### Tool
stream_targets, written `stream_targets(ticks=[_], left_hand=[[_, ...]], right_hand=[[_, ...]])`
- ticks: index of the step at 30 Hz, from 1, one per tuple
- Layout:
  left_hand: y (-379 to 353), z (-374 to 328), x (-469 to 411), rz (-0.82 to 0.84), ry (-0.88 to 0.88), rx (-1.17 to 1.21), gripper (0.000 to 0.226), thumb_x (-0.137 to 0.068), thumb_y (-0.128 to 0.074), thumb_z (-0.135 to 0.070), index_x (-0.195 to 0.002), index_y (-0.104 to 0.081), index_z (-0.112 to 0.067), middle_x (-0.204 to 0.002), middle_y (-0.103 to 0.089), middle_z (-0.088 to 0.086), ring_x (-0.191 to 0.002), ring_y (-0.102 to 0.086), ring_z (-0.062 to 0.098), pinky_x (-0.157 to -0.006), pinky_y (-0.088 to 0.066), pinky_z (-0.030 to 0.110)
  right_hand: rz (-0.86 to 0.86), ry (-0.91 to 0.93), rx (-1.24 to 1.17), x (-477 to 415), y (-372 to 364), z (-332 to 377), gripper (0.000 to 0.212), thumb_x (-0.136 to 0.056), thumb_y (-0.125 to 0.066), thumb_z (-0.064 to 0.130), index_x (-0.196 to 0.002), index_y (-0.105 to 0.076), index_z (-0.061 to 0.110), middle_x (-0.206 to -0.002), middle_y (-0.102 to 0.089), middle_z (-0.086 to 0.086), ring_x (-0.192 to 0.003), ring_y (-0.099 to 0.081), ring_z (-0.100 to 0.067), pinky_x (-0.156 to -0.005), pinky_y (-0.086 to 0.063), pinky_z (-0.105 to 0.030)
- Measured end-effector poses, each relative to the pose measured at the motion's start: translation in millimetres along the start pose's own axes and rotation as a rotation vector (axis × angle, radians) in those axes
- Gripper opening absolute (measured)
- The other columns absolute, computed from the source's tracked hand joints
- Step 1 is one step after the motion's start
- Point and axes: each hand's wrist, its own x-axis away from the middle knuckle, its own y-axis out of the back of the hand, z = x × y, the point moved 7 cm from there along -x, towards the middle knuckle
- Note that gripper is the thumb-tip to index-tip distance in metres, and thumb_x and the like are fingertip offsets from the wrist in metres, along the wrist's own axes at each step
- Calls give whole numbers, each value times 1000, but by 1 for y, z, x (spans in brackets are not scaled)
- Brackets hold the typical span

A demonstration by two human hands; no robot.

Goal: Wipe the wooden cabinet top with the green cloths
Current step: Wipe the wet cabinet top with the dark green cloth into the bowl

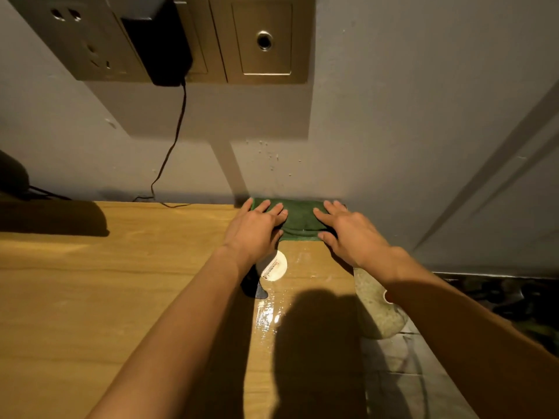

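Observation:
A folded green cloth [301,217] lies at the far right corner of the wooden cabinet top [121,282], pushed against the wall. My left hand [257,228] presses flat on the cloth's left part, fingers spread. My right hand [351,234] presses flat on its right part, near the cabinet's right edge. Only one cloth can be made out; my hands hide part of it.
A round white disc [276,266] lies just behind my left wrist, beside a wet shiny streak [267,316]. On the wall hang a socket panel [263,40] and a black adapter [157,43] with a trailing cable [174,140]. A dark object [12,176] sits far left. Right of the cabinet is floor [393,373].

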Motion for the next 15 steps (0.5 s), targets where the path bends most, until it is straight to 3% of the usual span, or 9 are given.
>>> stream_targets(ticks=[5, 8, 11, 15], left_hand=[[1, -1, -12, -36, 6, -44, 46, -104, -41, -29, -150, -40, -22, -157, -39, -2, -145, -33, 22, -121, -10, 41], [0, -1, -9, -25, 29, 26, 45, -104, -42, -24, -149, -43, -20, -156, -41, 1, -145, -33, 26, -120, -18, 38], [2, -6, -1, -35, 0, -26, 40, -102, -46, -24, -142, -51, -21, -146, -53, 5, -136, -45, 27, -112, -32, 36], [-7, -12, 22, 37, -8, -6, 43, -103, -46, -32, -145, -48, -27, -151, -48, 7, -139, -41, 28, -114, -33, 38]], right_hand=[[-90, -17, 38, -8, -2, 0, 52, -103, -45, 24, -152, -31, 21, -160, -26, -7, -147, -23, -25, -116, -28, -40], [-120, -34, 50, -3, -4, 3, 51, -103, -45, 21, -152, -32, 20, -159, -29, -8, -146, -26, -24, -115, -30, -40], [-117, -29, 93, 10, -8, 7, 50, -102, -45, 21, -151, -34, 20, -157, -34, -8, -144, -31, -24, -112, -34, -41], [-85, -14, 112, 35, -18, 13, 50, -102, -45, 22, -151, -34, 20, -157, -34, -8, -144, -31, -24, -111, -35, -41]])
